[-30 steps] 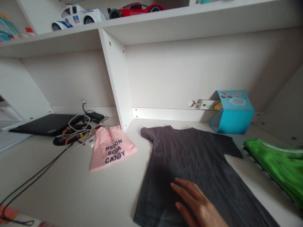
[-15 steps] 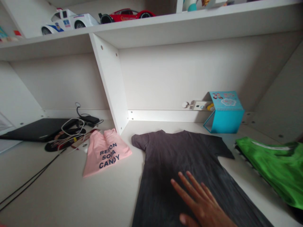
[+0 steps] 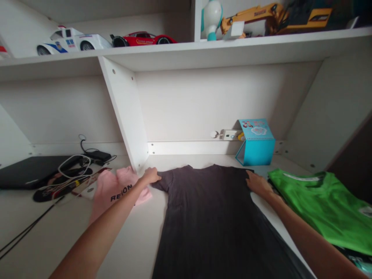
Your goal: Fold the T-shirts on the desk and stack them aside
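A dark grey T-shirt [image 3: 209, 217] lies spread flat on the white desk, its neck toward the back wall. My left hand [image 3: 152, 175] is closed on the end of its left sleeve. At the opposite side my right hand [image 3: 257, 182] grips the right sleeve. Partly under my left forearm lies a folded pink T-shirt [image 3: 104, 186] with dark lettering, some of which is hidden. Beside my right forearm rests a folded green T-shirt [image 3: 316, 205], stacked on other cloth.
A blue desk calendar [image 3: 258, 152] stands at the back by a power strip [image 3: 231, 135]. At left are a black laptop [image 3: 35, 170], cables and a black adapter [image 3: 100, 155]. An upright divider [image 3: 124, 112] supports the shelf [image 3: 232, 54], which carries toy cars and a yellow toy excavator [image 3: 261, 17].
My right hand has moved from over the shirt's middle to its right sleeve. My left hand has come into view and holds the left sleeve. The camera view has tilted up slightly.
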